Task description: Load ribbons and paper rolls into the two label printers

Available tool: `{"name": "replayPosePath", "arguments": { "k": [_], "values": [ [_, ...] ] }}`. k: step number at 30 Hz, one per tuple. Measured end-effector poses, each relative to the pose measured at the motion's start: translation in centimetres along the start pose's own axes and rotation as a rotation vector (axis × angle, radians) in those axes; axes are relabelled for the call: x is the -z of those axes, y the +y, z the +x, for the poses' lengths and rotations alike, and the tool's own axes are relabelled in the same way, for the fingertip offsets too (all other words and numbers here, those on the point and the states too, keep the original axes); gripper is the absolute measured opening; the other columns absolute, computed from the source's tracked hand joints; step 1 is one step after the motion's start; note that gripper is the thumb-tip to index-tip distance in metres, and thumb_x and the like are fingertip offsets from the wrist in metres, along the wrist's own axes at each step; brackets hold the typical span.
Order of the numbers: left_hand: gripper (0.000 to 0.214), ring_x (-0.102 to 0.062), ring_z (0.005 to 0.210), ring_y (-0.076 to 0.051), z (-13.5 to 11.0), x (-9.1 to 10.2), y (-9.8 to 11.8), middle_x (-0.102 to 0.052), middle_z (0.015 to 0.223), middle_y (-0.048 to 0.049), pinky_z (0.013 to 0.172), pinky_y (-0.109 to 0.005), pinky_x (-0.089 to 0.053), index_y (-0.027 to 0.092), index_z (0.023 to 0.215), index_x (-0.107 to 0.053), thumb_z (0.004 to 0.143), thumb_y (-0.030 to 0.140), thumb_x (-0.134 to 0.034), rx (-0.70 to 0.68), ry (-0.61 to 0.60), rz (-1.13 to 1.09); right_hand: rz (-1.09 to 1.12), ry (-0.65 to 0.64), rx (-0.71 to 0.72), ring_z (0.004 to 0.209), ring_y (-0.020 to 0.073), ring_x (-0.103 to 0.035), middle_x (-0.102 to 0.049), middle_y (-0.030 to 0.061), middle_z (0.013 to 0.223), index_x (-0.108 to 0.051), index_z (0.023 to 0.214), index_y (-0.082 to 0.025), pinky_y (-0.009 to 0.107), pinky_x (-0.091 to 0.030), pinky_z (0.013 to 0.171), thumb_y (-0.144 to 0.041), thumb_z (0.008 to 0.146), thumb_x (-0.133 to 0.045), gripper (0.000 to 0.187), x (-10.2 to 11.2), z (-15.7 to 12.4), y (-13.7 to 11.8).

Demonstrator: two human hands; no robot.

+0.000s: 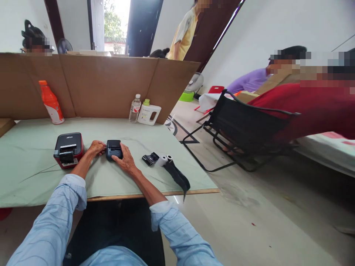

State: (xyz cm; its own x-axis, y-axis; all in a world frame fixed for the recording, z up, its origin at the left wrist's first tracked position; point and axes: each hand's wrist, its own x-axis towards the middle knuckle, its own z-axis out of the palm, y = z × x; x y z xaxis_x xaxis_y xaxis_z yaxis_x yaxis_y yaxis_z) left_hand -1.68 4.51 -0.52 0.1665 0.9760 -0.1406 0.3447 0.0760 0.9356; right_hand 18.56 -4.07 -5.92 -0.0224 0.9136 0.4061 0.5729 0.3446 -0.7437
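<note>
On the green-covered table lies a small black portable printer (114, 152). My right hand (127, 159) is wrapped round its right side, thumb at the front edge. Beside its left edge is my left hand (97, 147), fingertips pinched together; whatever they hold, if anything, is too small to make out. A larger red and black label printer (69, 144) stands left of my left wrist. To the right of my right hand lie two small white paper rolls (161, 160), a crumpled black strip (150, 159) and a long black strip (178, 176) that hangs over the table's front edge.
A cardboard screen (111, 87) closes off the table's back. Before it stand an orange bottle (51, 103), a clear water bottle (135, 109) and a white jug (149, 113). A black folding chair (246, 122) with a person in red is at the right. Other people are beyond.
</note>
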Motion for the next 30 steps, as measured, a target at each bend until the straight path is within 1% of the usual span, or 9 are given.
{"name": "replayPosePath", "arguments": {
  "k": [3,7,12,16,21,25,28,30],
  "values": [
    [0.020,-0.056,0.052,-0.013,-0.5,0.0,0.2,-0.063,0.060,-0.0008,0.047,-0.022,-0.041,0.015,0.082,-0.069,0.068,0.022,-0.080,0.030,0.028,0.002,0.017,0.000,-0.013,0.151,0.0318,-0.044,-0.046,0.0165,0.161,-0.036,0.164,-0.020,0.052,-0.035,0.127,-0.047,0.087,-0.072,0.089,0.1,0.2,-0.1],
    [0.026,-0.057,0.056,-0.013,-1.2,-0.1,0.5,-0.063,0.063,-0.0010,0.049,-0.021,-0.041,0.014,0.087,-0.070,0.065,0.021,-0.081,0.016,0.047,0.004,0.043,0.002,-0.031,0.150,0.0308,-0.046,-0.049,0.0142,0.160,-0.038,0.163,-0.024,0.051,-0.037,0.126,-0.047,0.088,-0.071,0.084,0.4,0.6,-0.2],
    [0.039,-0.060,0.065,-0.015,-2.1,0.0,0.7,-0.069,0.076,-0.0030,0.055,-0.024,-0.045,0.013,0.100,-0.073,0.063,0.026,-0.078,-0.084,0.049,-0.002,0.062,0.000,-0.015,0.147,0.0300,-0.049,-0.053,0.0154,0.156,-0.043,0.160,-0.021,0.050,-0.038,0.125,-0.043,0.092,-0.066,0.075,0.7,1.1,-0.1],
    [0.048,-0.054,0.061,-0.014,-2.4,0.1,1.0,-0.066,0.070,0.0004,0.059,-0.026,-0.043,0.014,0.106,-0.075,0.062,0.031,-0.078,-0.156,0.042,-0.007,0.067,0.018,0.013,0.146,0.0286,-0.049,-0.054,0.0147,0.155,-0.044,0.159,-0.021,0.049,-0.039,0.125,-0.041,0.093,-0.064,0.072,0.6,1.2,0.2],
    [0.056,-0.054,0.061,-0.014,-2.5,0.0,1.1,-0.067,0.071,-0.0001,0.062,-0.027,-0.042,0.013,0.111,-0.074,0.062,0.039,-0.080,-0.191,0.004,-0.032,0.029,0.025,0.032,0.146,0.0297,-0.049,-0.054,0.0152,0.154,-0.042,0.161,-0.022,0.051,-0.040,0.124,-0.041,0.093,-0.063,0.073,0.4,1.1,0.4],
    [0.074,-0.060,0.066,-0.016,-2.4,-0.2,0.8,-0.071,0.077,-0.0022,0.065,-0.027,-0.045,0.012,0.127,-0.069,0.063,0.045,-0.083,-0.204,-0.049,-0.062,0.017,0.026,0.030,0.147,0.0302,-0.048,-0.053,0.0156,0.156,-0.042,0.161,-0.021,0.051,-0.039,0.125,-0.041,0.093,-0.064,0.074,0.3,1.1,0.4],
    [0.087,-0.064,0.072,-0.019,-2.1,-0.2,0.6,-0.074,0.084,-0.0056,0.069,-0.030,-0.048,0.010,0.139,-0.063,0.062,0.045,-0.084,-0.210,-0.102,-0.079,0.017,0.024,0.018,0.148,0.0306,-0.047,-0.052,0.0161,0.157,-0.041,0.161,-0.019,0.050,-0.039,0.125,-0.042,0.093,-0.065,0.076,0.2,1.0,0.4],
    [0.091,-0.066,0.075,-0.021,-1.7,-0.1,0.6,-0.075,0.088,-0.0075,0.072,-0.032,-0.050,0.009,0.143,-0.061,0.063,0.045,-0.085,-0.218,-0.110,-0.056,0.015,0.022,0.013,0.148,0.0305,-0.047,-0.051,0.0154,0.158,-0.041,0.161,-0.020,0.051,-0.038,0.126,-0.042,0.093,-0.065,0.076,0.2,1.0,0.3]
  ]
}}
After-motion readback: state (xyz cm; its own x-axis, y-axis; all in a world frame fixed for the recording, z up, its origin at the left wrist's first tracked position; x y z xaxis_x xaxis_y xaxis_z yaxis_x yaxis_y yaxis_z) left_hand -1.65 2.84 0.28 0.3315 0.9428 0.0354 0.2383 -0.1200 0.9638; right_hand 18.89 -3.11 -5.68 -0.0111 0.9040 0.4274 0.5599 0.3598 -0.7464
